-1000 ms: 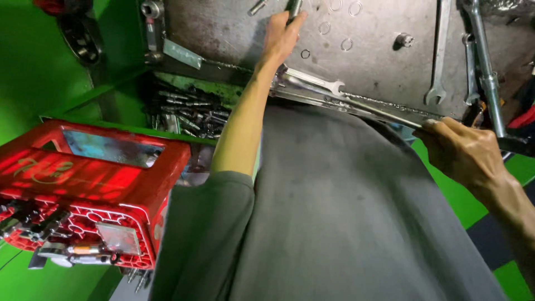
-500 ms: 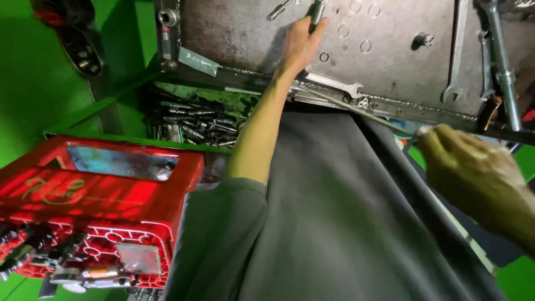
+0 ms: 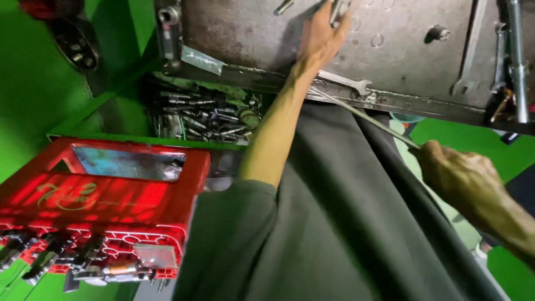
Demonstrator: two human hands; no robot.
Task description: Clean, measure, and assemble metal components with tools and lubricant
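My left hand (image 3: 320, 39) reaches up to the grey steel plate (image 3: 251, 28) and is closed around a metal tool handle (image 3: 337, 8) at the top edge of the view. My right hand (image 3: 460, 178) is at the right, gripping the end of a long thin metal rod (image 3: 362, 114) that runs up-left to the plate's lower edge. An open-ended spanner (image 3: 348, 82) lies on that ledge just beside the rod. My dark grey shirt (image 3: 334, 223) fills the middle.
A red plastic crate (image 3: 111, 195) sits at lower left with several metal fittings along its front. Behind it a tray holds a heap of bolts and sockets (image 3: 200, 114). Green surfaces surround the workplace. Vertical metal bars (image 3: 515, 56) stand at the right.
My right hand has slid down and left along the rod. My left hand stays on the tool at the plate. The view has shifted slightly.
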